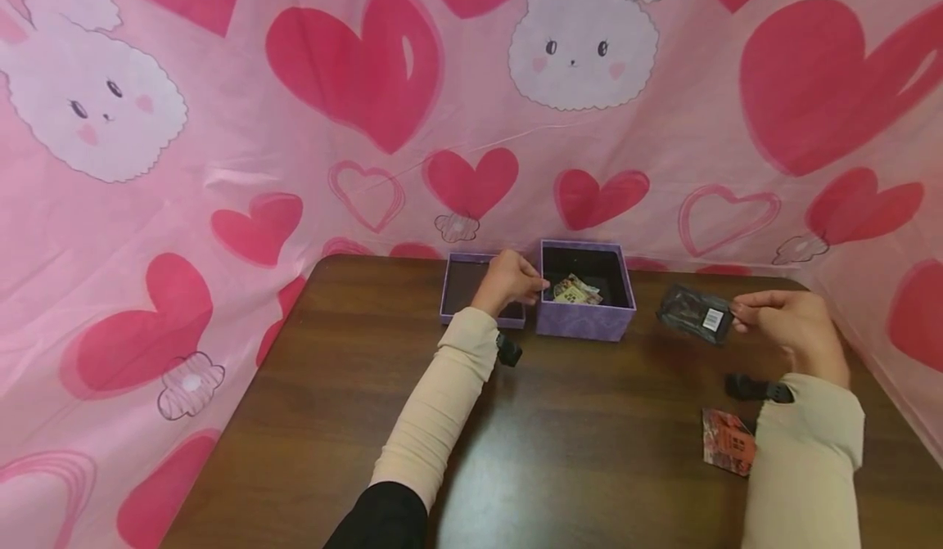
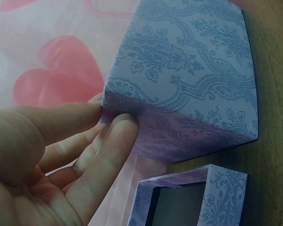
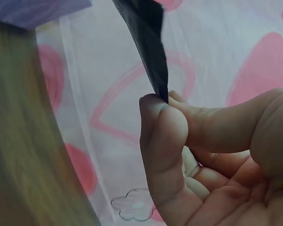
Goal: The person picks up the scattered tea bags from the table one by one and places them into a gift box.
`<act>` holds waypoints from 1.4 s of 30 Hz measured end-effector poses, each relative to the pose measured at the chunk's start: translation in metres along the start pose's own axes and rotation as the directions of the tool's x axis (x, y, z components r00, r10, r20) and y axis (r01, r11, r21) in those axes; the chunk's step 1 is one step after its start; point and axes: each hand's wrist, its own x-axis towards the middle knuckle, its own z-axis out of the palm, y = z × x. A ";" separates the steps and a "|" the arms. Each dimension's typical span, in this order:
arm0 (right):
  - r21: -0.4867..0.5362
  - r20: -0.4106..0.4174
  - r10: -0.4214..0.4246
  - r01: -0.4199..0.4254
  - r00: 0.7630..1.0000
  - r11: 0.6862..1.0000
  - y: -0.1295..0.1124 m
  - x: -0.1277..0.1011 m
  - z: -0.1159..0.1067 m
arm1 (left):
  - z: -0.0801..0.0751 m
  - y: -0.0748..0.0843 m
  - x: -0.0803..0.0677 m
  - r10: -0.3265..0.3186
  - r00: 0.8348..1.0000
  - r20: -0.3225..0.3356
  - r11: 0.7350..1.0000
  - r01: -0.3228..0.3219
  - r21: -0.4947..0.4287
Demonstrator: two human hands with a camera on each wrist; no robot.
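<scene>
A purple patterned box (image 1: pixel 585 321) stands open at the table's back, with several small colourful packets (image 1: pixel 576 290) inside. My left hand (image 1: pixel 510 277) pinches the rim at the box's left side; the left wrist view shows thumb and fingers on the box's edge (image 2: pixel 179 56). Right of the box, my right hand (image 1: pixel 791 320) holds up a flat black packet (image 1: pixel 688 312) with a white label. In the right wrist view, thumb and forefinger pinch one edge of the black packet (image 3: pixel 148 42). The packet hangs above the table, apart from the box.
The box's shallow lid (image 1: pixel 471 279) lies upturned left of the box, partly hidden by my left hand. A red-orange printed packet (image 1: pixel 725 441) rests on the brown table (image 1: pixel 575 451), near my right forearm. Behind hangs a pink cloth (image 1: pixel 486 115) with hearts and rabbits.
</scene>
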 end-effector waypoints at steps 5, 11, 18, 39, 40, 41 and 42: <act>0.094 0.012 -0.017 0.016 1.000 0.995 -0.009 0.004 0.009 | 0.000 0.000 -0.001 -0.003 1.000 0.010 1.000 0.003 -0.009; 0.116 -0.005 -0.040 0.041 0.999 0.992 -0.018 0.011 0.026 | 0.000 -0.001 0.000 0.003 1.000 -0.012 1.000 -0.004 -0.009; 0.097 -0.021 -0.116 0.117 0.993 0.988 -0.032 0.024 0.048 | 0.002 -0.004 0.003 0.016 1.000 -0.025 1.000 -0.017 -0.002; 0.165 -0.145 -0.110 0.133 0.983 0.977 -0.071 0.046 0.115 | 0.001 -0.001 0.001 0.001 0.999 -0.036 1.000 -0.001 0.006; 0.169 -0.147 -0.109 0.134 0.983 0.976 -0.072 0.046 0.117 | 0.001 -0.001 0.001 -0.001 0.999 -0.035 1.000 0.002 0.009; 0.174 -0.147 -0.106 0.131 0.983 0.976 -0.072 0.047 0.117 | 0.002 -0.001 0.001 -0.005 0.999 -0.035 1.000 0.005 0.010; 0.175 -0.148 -0.103 0.128 0.984 0.976 -0.073 0.047 0.118 | 0.001 0.000 0.001 -0.009 0.999 -0.034 1.000 0.010 0.010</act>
